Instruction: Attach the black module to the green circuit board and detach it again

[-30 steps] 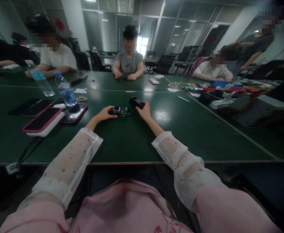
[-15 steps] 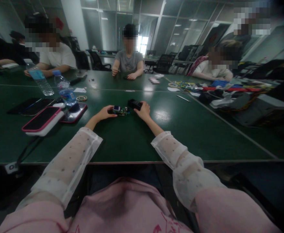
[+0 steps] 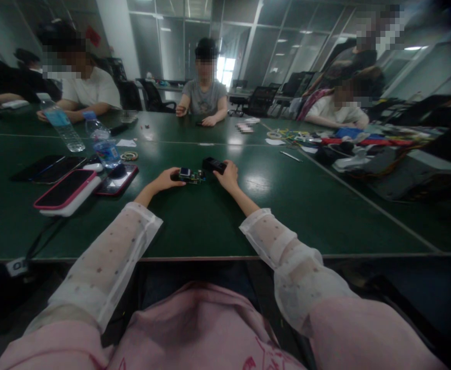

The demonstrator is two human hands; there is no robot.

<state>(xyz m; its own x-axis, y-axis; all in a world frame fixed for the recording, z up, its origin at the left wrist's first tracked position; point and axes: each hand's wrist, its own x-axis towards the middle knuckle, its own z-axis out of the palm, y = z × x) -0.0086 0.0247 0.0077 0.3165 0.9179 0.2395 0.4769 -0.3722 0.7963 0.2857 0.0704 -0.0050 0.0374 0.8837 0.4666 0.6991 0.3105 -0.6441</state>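
Observation:
A green circuit board (image 3: 194, 177) with a small screen on it is gripped at its left end by my left hand (image 3: 166, 179), thumb in front and fingers behind. My right hand (image 3: 228, 176) is closed round the right end of a black plastic casing (image 3: 212, 164), whose left end points toward the board. Board and casing are close together over the green table (image 3: 194, 221), with only a narrow gap between them. The palm-side grip of both hands is partly hidden.
On the left are two phones (image 3: 69, 187) (image 3: 116, 181), two water bottles (image 3: 64, 126) (image 3: 106, 144) and a tape roll (image 3: 129, 156). A pen (image 3: 290, 156) rests to the right, before tangled cables and a metal box (image 3: 421, 172). Several people sit across the table.
Both hands keep their grip on the circuit board and the black casing, almost unmoved. In the right background, a standing person has shifted.

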